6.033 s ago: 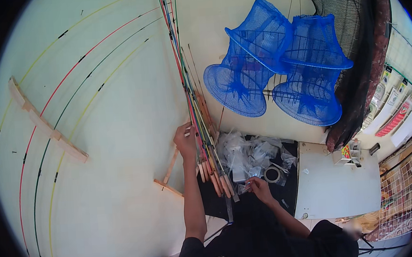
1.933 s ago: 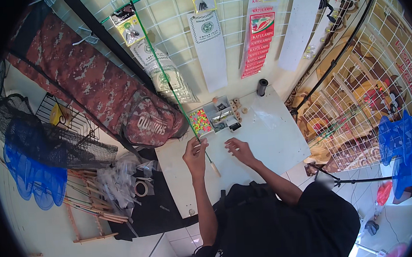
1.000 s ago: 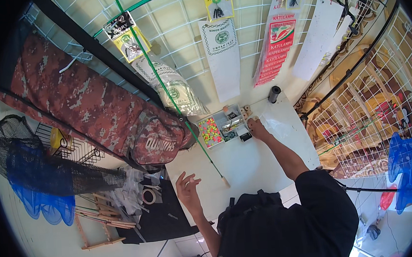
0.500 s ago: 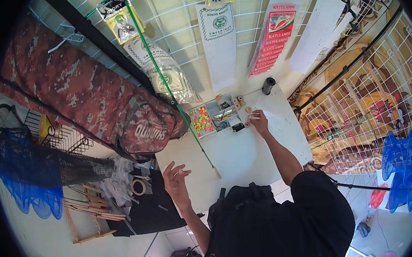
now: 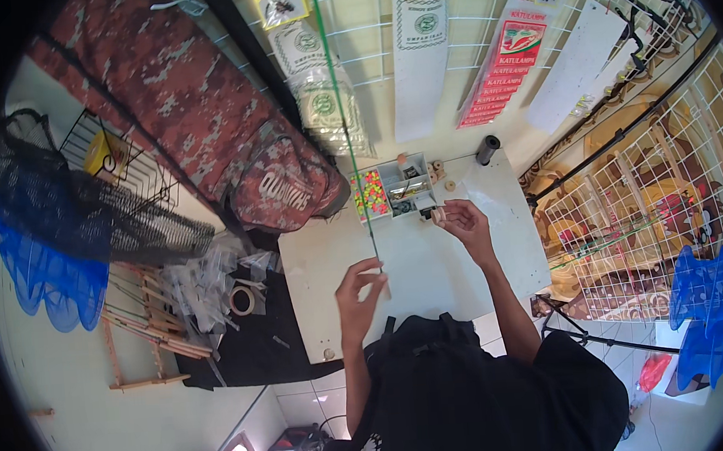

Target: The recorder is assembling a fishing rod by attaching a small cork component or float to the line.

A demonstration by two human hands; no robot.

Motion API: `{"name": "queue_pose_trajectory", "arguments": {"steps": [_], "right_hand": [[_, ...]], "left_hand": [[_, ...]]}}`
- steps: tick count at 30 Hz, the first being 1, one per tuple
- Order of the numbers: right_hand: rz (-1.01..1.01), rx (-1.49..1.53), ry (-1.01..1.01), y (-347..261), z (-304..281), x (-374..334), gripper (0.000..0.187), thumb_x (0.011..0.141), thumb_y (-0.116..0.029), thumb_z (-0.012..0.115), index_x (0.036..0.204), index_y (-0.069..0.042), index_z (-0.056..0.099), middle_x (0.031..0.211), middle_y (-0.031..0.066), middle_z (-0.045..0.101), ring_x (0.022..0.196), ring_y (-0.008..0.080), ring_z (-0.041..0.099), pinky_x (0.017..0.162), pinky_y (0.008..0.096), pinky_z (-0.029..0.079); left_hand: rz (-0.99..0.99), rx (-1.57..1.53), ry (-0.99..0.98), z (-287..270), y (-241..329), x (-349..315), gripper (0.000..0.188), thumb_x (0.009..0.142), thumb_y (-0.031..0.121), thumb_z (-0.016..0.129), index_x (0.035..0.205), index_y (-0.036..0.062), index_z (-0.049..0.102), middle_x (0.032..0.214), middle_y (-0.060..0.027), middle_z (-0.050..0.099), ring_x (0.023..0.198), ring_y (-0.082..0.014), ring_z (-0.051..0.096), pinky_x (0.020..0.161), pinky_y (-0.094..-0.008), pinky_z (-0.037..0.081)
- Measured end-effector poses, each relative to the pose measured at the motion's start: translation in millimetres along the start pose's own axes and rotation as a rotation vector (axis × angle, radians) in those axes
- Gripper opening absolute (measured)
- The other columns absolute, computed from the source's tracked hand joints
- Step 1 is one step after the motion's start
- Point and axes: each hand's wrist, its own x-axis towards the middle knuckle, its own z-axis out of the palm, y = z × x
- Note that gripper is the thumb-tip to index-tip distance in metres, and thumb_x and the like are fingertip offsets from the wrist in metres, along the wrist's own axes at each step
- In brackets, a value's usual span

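A thin green fishing rod (image 5: 344, 118) runs down from the wall grid to the white tabletop, its pale handle end beside my left hand (image 5: 358, 299). Thumb and forefinger of that hand are closed around the rod just above the handle. My right hand (image 5: 467, 225) pinches a small beige ring-shaped piece (image 5: 439, 217) over the table, at the near right of the compartment tray. Similar beige rings (image 5: 449, 186) lie beyond it, by the tray's right side. The tray (image 5: 389, 195) holds bright pink, yellow and green bits (image 5: 368, 193) in its left section and small parts in the others.
A black cylinder (image 5: 487, 150) stands at the table's (image 5: 432, 279) far right. A camouflage bag (image 5: 271, 186) leans over its left side. Plastic bags and a tape roll (image 5: 241, 300) lie on black cloth at left. Packets (image 5: 421, 62) hang on the wall grid; blue nets hang at both sides.
My left hand has moved right and up to the rod, its spread fingers now closed on it. My right hand has drawn slightly nearer with the beige ring. The whole view has shifted.
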Motion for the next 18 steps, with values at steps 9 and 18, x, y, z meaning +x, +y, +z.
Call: {"name": "queue_pose_trajectory", "arguments": {"steps": [9, 18], "right_hand": [[0.056, 0.118, -0.442, -65, 43, -38, 0.03, 0.083, 0.002, 0.07, 0.112, 0.005, 0.062, 0.11, 0.0142, 0.067, 0.101, 0.0195, 0.066, 0.092, 0.0344, 0.053], [0.053, 0.089, -0.441, -85, 61, -57, 0.021, 0.086, 0.002, 0.067, 0.107, 0.003, 0.068, 0.107, 0.0139, 0.067, 0.1, 0.0196, 0.066, 0.092, 0.0324, 0.053]], "left_hand": [[0.227, 0.053, -0.14, 28, 34, 13, 0.054, 0.076, -0.001, 0.077, 0.127, 0.0048, 0.06, 0.125, -0.012, 0.056, 0.097, -0.0176, 0.064, 0.084, -0.0298, 0.055], [0.188, -0.275, -0.034, 27, 35, 2, 0.038, 0.074, -0.012, 0.074, 0.11, -0.0031, 0.064, 0.113, -0.0121, 0.059, 0.098, -0.0194, 0.064, 0.085, -0.0294, 0.056]]}}
